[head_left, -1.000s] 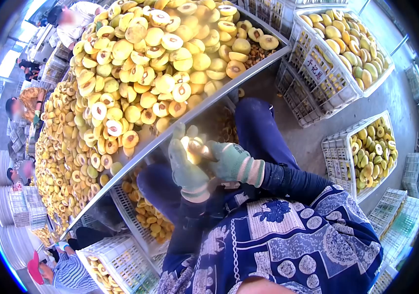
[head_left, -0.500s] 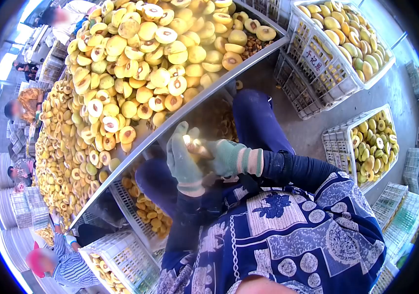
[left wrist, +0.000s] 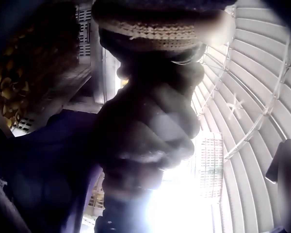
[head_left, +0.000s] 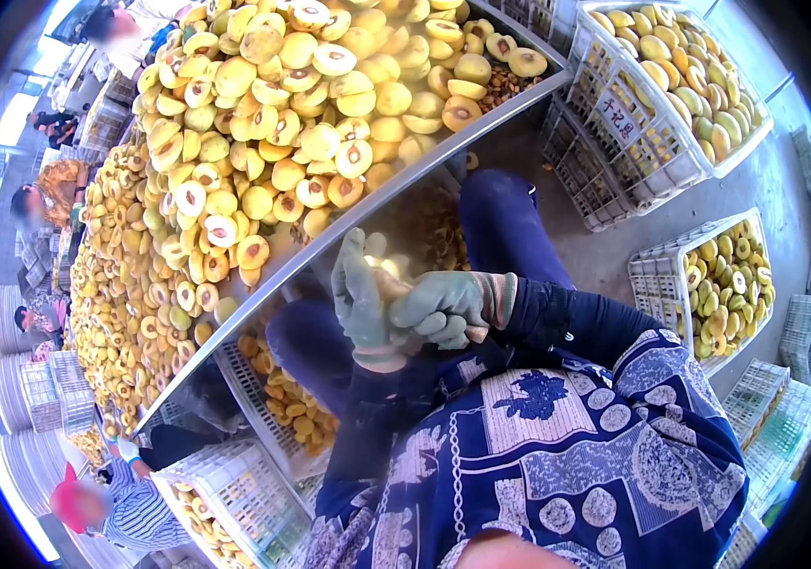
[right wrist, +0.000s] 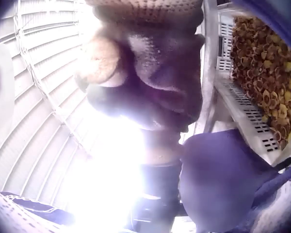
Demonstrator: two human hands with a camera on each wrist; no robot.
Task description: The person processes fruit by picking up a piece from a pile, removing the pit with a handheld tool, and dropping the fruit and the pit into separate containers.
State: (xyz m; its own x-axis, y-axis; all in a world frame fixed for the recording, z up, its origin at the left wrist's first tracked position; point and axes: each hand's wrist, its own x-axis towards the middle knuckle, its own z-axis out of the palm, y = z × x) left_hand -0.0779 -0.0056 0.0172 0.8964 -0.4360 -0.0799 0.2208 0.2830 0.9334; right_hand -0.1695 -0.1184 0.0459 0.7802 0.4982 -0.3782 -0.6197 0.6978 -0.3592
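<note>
Both hands wear grey-green knit gloves and meet over the lap in the head view. The left hand (head_left: 360,302) holds a yellow peach (head_left: 390,284), blurred and brightly lit, with its thumb raised beside it. Close against the peach, the right hand (head_left: 443,308) curls its fingers around a tool whose tan wooden handle end (head_left: 478,334) sticks out below the little finger. That round handle end (right wrist: 103,58) also shows in the right wrist view. The tool's working end is hidden. The left wrist view shows the gloved left hand (left wrist: 150,126) dark against glare.
A metal-edged table (head_left: 396,194) bears a big heap of halved yellow peaches (head_left: 263,123). Crates of fruit stand at right (head_left: 647,123), lower right (head_left: 700,294) and lower left (head_left: 235,503). Cut fruit fills a crate (head_left: 296,412) beside the left knee. Several people sit along the far side.
The right hand has rolled over at the peach, so its curled fingers and the handle end now show. The left hand stays nearly in place, holding the peach.
</note>
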